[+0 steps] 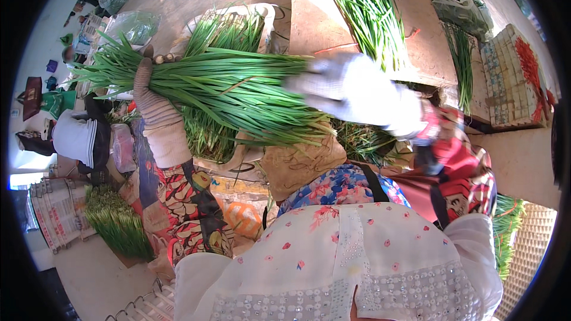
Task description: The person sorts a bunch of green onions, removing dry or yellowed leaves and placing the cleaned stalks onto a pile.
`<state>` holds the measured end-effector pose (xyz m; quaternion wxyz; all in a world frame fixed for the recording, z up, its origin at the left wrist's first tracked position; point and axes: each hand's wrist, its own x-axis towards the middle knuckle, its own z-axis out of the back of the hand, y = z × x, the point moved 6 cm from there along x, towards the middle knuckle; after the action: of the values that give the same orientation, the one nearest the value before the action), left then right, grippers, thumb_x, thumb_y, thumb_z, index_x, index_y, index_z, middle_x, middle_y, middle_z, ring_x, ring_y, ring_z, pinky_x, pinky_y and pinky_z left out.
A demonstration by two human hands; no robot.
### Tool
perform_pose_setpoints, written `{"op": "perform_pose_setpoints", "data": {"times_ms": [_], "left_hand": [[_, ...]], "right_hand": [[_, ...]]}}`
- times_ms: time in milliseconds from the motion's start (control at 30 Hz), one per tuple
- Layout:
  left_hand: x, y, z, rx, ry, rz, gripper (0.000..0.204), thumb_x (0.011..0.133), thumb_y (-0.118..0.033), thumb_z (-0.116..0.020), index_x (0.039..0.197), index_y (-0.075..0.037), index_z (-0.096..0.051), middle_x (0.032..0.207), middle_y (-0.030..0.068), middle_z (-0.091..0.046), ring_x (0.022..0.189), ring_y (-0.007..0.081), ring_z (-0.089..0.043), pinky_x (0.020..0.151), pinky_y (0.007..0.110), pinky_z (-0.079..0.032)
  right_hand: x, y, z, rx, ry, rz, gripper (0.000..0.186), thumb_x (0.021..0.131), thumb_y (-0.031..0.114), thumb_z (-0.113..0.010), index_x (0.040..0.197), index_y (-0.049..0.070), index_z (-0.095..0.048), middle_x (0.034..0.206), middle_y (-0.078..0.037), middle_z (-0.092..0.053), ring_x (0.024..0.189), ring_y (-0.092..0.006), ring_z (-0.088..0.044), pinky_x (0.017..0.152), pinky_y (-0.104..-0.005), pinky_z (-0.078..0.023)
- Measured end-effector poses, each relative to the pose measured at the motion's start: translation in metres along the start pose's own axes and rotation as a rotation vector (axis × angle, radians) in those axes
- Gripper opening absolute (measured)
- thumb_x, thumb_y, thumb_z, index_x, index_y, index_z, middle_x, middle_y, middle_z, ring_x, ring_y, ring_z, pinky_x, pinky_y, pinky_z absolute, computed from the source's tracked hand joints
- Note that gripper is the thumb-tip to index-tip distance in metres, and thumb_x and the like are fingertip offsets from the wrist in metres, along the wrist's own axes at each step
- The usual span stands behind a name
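Observation:
A long bunch of green leaves, like chives [232, 89], lies horizontally across my view above a basket of similar greens [214, 27]. My left hand [157, 107], in a striped knit glove, grips the bunch near its leafy left end, fingers curled over the top. My right hand [345, 89], in a pale glove, is at the paler right end of the bunch; motion smears it, so its fingers cannot be made out. Below the bunch are a brown sack [297, 163] and more loose greens [363, 142].
A board [434, 47] holds another bunch [366, 12] and red ties. At right stands a crate [499, 77] with red strands [529, 65]. A co-worker [74, 137] is at left, near an upright bundle of greens [116, 223]. Bagged greens [452, 3] sit at the back.

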<state>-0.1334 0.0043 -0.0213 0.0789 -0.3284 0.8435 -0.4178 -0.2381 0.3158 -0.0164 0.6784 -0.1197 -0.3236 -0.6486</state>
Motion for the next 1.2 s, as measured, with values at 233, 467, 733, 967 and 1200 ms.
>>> {"op": "perform_pose_setpoints", "data": {"times_ms": [233,467,733,967,1200], "left_hand": [[0.011,0.009,0.000,-0.012,0.093,0.029,0.033,0.089,-0.018,-0.061,0.116,0.000,-0.061,0.093,0.0075,-0.063,0.093,0.0244,-0.060,0.093,0.045,-0.050],[0.009,-0.015,0.022,0.039,-0.077,0.007,0.035,0.089,-0.020,-0.061,0.118,-0.001,-0.058,0.091,0.0109,-0.063,0.089,0.0243,-0.061,0.092,0.045,-0.050],[0.012,0.003,0.038,-0.111,0.131,0.063,0.037,0.092,-0.026,-0.055,0.119,-0.001,-0.059,0.086,0.0035,-0.061,0.094,0.0228,-0.056,0.096,0.048,-0.044],[0.005,-0.013,0.054,0.039,-0.032,-0.002,0.033,0.095,-0.029,-0.048,0.108,-0.003,-0.063,0.083,0.0027,-0.062,0.086,0.0221,-0.056,0.091,0.045,-0.046],[0.021,-0.003,0.134,0.165,-0.337,0.065,0.028,0.091,-0.030,-0.053,0.101,-0.006,-0.064,0.094,0.0099,-0.067,0.086,0.0298,-0.063,0.085,0.047,-0.050]], "right_hand": [[0.098,0.010,-0.044,0.111,-0.077,0.020,0.016,0.083,0.026,-0.058,0.079,0.014,-0.068,0.081,-0.007,-0.057,0.081,-0.0273,-0.061,0.066,-0.0402,-0.049],[0.119,-0.005,0.092,0.595,-0.506,0.000,0.021,0.087,0.028,-0.061,0.090,0.008,-0.069,0.088,-0.011,-0.067,0.070,-0.0251,-0.063,0.064,-0.0359,-0.049],[-0.099,-0.043,0.104,1.183,0.106,-0.508,0.027,0.089,0.023,-0.060,0.109,0.006,-0.068,0.096,-0.015,-0.066,0.084,-0.0249,-0.066,0.075,-0.0323,-0.052],[-0.185,-0.044,-0.069,0.624,0.246,-0.988,0.072,0.085,0.045,-0.068,0.139,0.005,-0.041,0.126,-0.019,-0.057,0.105,-0.0277,-0.061,0.092,-0.0379,-0.049],[-0.138,-0.062,-0.116,0.597,-0.143,-1.131,0.038,0.096,0.039,-0.054,0.103,0.004,-0.068,0.082,-0.020,-0.068,0.076,-0.0353,-0.066,0.071,-0.0394,-0.052]]}}
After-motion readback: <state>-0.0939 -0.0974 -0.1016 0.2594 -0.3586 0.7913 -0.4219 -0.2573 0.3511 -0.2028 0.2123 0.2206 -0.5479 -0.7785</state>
